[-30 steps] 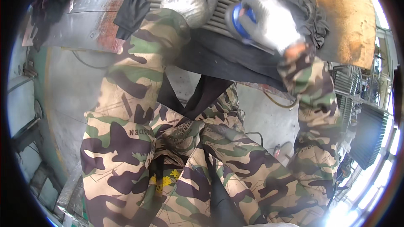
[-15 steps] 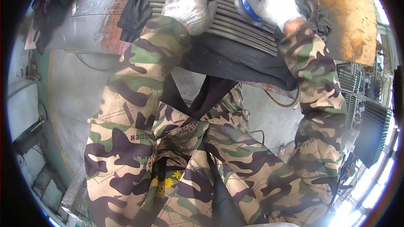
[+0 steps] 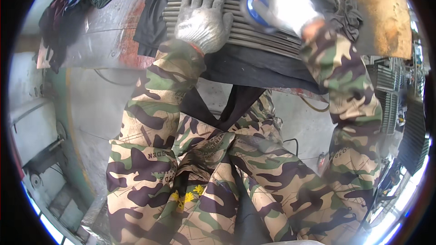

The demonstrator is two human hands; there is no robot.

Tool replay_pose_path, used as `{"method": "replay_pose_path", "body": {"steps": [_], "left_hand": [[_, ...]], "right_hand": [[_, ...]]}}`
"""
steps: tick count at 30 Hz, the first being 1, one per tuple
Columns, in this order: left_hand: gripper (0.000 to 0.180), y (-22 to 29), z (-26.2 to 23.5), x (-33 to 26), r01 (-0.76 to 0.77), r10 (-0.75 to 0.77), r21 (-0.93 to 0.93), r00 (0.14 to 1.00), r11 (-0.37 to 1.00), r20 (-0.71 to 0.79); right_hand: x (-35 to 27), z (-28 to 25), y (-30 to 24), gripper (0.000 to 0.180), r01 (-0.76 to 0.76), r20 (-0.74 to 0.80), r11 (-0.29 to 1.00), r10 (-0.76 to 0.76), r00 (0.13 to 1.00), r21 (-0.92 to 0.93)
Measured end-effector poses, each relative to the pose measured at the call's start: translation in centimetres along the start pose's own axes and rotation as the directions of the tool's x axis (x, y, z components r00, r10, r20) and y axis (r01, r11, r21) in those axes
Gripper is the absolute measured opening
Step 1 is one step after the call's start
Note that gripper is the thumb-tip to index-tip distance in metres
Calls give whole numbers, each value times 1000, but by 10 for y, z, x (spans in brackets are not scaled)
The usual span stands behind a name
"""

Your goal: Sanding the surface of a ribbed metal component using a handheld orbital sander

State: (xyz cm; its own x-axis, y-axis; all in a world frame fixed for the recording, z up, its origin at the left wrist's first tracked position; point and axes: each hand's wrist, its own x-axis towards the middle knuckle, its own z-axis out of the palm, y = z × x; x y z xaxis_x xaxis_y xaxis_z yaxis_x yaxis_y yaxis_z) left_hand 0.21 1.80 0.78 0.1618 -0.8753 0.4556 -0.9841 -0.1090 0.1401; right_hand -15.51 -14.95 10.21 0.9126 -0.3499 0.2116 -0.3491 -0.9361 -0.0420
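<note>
A row of grey metal rods [image 3: 263, 38] lies side by side on a black cloth [image 3: 254, 66] over a workbench. My left hand [image 3: 203, 18], in a white knit glove, presses flat on the left end of the rods with fingers spread. My right hand [image 3: 284, 2], also gloved, grips a blue round sanding tool [image 3: 254, 11] that rests on the rods toward the right. Both sleeves are camouflage cloth.
A rusty metal sheet [image 3: 379, 11] lies at the right of the bench. Grey metal plate [image 3: 100, 41] and a heap of dark cloths [image 3: 68, 0] sit at the left. Stacked metal grilles [image 3: 393, 95] stand at the right; concrete floor lies below.
My right hand with the blue tool has slid along the rods, from lower on the rods toward their far side. My left hand has stayed flat on the rods.
</note>
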Motion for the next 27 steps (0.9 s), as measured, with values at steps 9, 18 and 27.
{"method": "replay_pose_path", "body": {"steps": [9,18,27], "left_hand": [[47,1,19,17,-36,35,28,999,999,28],[45,-14,18,27,-23,22,90,1000,996,13],[43,-10,25,33,-25,27,54,999,998,-25]], "right_hand": [[-29,-5,10,26,7,11,1000,-8,1000,15],[-39,4,-9,34,-3,131,1000,3,991,-6],[-36,-3,-1,35,-110,158,984,131,979,-137]]}}
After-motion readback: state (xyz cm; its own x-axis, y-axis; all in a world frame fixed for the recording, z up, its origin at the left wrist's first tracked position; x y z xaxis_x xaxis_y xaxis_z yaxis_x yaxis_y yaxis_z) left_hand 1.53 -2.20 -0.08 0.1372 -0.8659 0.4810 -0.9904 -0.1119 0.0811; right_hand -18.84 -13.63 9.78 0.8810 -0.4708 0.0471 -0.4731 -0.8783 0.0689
